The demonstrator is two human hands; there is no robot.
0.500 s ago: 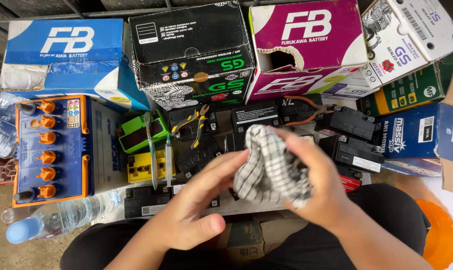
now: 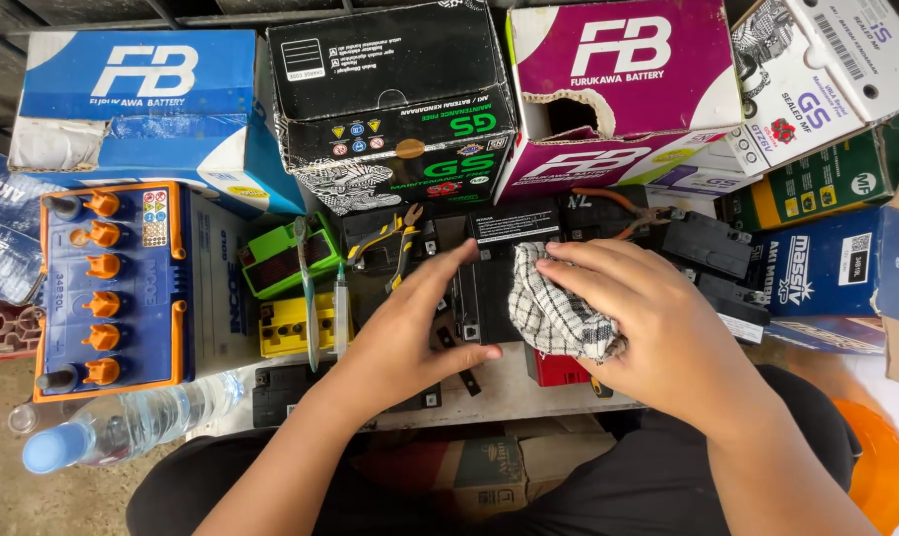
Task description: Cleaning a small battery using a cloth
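1. Black plastic: one small black battery (image 2: 484,298) sits at the middle of the counter (image 2: 509,392), its long axis running 12 to 6 o'clock, with a pale label at its 12 o'clock end.
2. The left hand (image 2: 410,333) clasps the battery from 9 o'clock, thumb on the 6 o'clock edge and fingers over the top; its grip is narrow and holds the battery.
3. The right hand (image 2: 648,323) presses one checked cloth (image 2: 559,313), white with dark lines and bunched up, against the battery's 3 o'clock side; its grip is closed on the cloth.
4. At 9 o'clock of the hands lie one green battery (image 2: 276,263), one yellow battery (image 2: 291,326) and one large white battery with a blue and orange top (image 2: 112,288) that carries six orange caps.
5. One pair of pliers (image 2: 390,238) with yellow-black handles lies at 11 o'clock.
6. At 12 o'clock stand one blue carton (image 2: 142,94), one black carton (image 2: 390,94) and one magenta carton (image 2: 618,74).
7. One clear water bottle (image 2: 132,422) with a blue cap lies at 8 o'clock.
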